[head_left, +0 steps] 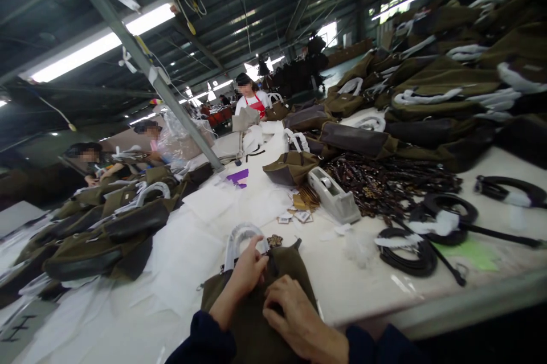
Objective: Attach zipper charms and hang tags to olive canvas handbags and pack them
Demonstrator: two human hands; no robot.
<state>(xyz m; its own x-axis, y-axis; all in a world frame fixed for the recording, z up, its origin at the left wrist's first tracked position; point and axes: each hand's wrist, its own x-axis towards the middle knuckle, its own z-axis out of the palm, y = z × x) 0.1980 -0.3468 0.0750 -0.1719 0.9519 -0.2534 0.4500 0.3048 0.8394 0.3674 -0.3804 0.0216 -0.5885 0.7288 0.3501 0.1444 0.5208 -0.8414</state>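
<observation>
From my remote seat I have the olive handbag (252, 327) directly below me on the white table (346, 290), its lower part cut off by the frame. My left hand (248, 266) extends its index finger beside the wrapped handle (232, 244); my right hand (294, 315) curls loosely over the front. I can't tell whether either hand's fingers pinch anything, since the knuckles hide the contact. I'd steady the body with the right and work lightly, sparing the wrapping. Whether the flower-shaped ornament (274, 241) is attached, I can't make out.
</observation>
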